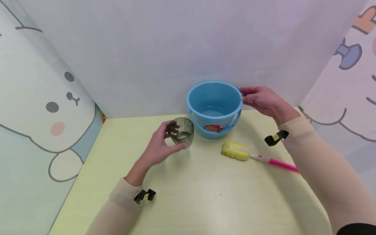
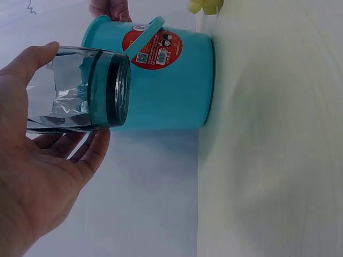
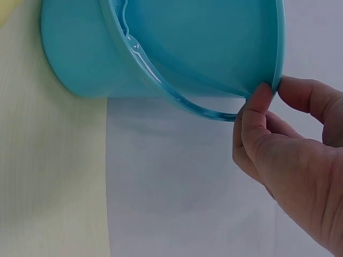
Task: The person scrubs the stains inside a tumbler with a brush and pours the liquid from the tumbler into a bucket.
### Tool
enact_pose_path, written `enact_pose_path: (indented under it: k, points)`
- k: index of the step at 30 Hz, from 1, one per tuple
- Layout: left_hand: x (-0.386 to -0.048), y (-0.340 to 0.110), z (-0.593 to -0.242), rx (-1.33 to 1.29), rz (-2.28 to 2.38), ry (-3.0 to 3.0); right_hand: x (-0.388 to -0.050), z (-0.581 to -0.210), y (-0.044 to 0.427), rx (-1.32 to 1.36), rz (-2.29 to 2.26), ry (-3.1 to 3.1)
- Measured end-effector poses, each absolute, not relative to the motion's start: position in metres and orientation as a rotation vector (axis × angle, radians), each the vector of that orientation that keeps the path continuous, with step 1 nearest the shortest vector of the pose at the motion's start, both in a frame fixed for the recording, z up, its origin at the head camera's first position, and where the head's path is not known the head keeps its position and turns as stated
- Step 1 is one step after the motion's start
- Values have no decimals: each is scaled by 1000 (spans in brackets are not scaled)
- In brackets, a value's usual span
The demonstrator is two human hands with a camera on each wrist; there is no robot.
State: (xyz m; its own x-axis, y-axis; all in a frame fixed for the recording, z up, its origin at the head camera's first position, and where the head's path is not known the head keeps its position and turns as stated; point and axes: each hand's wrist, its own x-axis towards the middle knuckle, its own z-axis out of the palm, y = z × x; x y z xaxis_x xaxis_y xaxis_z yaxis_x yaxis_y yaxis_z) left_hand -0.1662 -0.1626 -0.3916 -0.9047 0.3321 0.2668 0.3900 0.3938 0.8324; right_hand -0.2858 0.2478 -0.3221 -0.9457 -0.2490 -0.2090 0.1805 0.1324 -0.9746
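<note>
A smoky, see-through glass cup [image 1: 188,130] is gripped between the thumb and fingers of my left hand [image 1: 157,145]. In the left wrist view the glass cup [image 2: 72,91] is held above the tabletop, its thick base toward the table. Just behind it stands a blue plastic bucket [image 1: 211,120], upright, with its handle hanging down over a red label. My right hand [image 1: 262,101] pinches the bucket's rim at the right side, by the handle's joint. The right wrist view shows the fingertips of my right hand [image 3: 300,155] on that rim and the handle end.
A bottle brush [image 1: 236,151] with a yellow sponge head and pink handle lies on the pale table [image 1: 205,192], right of the bucket and partly under my right forearm. A grey-white wall [image 1: 141,65] rises behind the bucket. Cartoon-printed panels flank both sides.
</note>
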Motion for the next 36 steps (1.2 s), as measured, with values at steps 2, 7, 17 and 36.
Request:
enact_pose_path:
  k: [2,7,17,36]
  points:
    - [-169,-166,-390,-654,-1558,-2571,-285,-322,248,-61,-1880,2092]
    - [-175,-173,-388,-617,-1545,-2575,-285,-323,249,-63,-1880,2100]
    - [-192,-186,-378,-572,-1506,-2564,-284,-324,249,-61,-1877,2108]
    - [-231,-191,-342,-553,-1361,-2585,-282,-323,247,-49,-1885,2105]
